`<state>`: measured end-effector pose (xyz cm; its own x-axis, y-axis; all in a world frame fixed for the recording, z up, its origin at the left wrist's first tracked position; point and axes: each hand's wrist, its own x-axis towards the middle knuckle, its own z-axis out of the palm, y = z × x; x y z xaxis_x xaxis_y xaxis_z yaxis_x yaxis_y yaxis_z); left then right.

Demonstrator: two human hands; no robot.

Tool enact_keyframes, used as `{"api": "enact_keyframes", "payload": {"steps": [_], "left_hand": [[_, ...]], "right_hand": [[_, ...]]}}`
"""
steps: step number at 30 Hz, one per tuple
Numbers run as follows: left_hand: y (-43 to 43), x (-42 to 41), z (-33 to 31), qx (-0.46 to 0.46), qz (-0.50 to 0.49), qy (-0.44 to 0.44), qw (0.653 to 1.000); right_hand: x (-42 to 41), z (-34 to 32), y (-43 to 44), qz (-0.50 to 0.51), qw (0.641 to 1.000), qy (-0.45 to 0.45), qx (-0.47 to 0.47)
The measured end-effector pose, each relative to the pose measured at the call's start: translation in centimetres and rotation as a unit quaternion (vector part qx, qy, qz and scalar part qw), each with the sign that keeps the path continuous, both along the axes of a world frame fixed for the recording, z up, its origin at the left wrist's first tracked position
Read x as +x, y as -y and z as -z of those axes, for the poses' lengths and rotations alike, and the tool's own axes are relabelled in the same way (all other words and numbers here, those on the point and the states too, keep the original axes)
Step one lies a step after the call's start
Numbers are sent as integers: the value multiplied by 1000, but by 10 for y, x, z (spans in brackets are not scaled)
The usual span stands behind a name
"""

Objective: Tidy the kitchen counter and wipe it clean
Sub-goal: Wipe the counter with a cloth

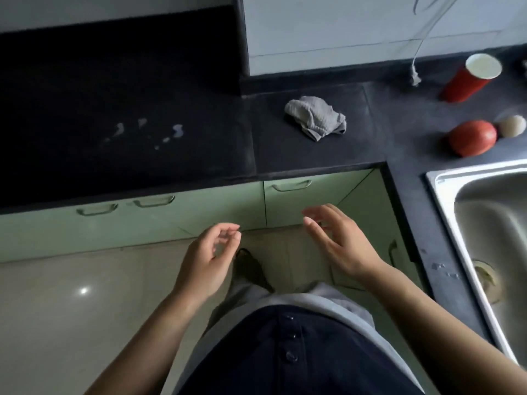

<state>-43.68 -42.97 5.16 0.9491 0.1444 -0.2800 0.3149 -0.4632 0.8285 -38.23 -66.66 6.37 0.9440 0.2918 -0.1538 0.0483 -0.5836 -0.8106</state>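
A crumpled grey cloth [316,118] lies on the dark L-shaped counter [199,155], near its inner corner. White smears [148,132] mark the counter to the left of the cloth. A red paper cup [470,79] stands at the far right, with a red tomato-like fruit [472,138] and a small white round thing [512,126] in front of it. My left hand [208,255] and my right hand [339,243] hover below the counter edge, over the floor. Both hold nothing, fingers loosely curled and apart.
A steel sink [484,223] is set into the counter's right arm. Pale green cabinet doors [171,218] with metal handles run under the counter. A thin cord [419,52] hangs down the white wall. Glossy beige floor tiles [71,309] lie at the left.
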Motion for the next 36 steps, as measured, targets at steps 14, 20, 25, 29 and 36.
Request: {"api": "enact_keyframes", "payload": {"steps": [14, 20, 25, 29, 36], "left_hand": [[-23, 260, 59, 326, 246, -23, 912], [-2, 255, 81, 390, 212, -41, 895], [2, 251, 84, 385, 189, -46, 902], [4, 250, 83, 381, 176, -45, 907], [6, 253, 77, 366, 160, -46, 916]], "right_hand": [[235, 28, -26, 54, 982, 50, -173], [294, 57, -15, -26, 969, 80, -231], [298, 81, -16, -89, 946, 91, -298], [284, 87, -4, -134, 935, 117, -307], [291, 85, -7, -163, 937, 101, -291]]}}
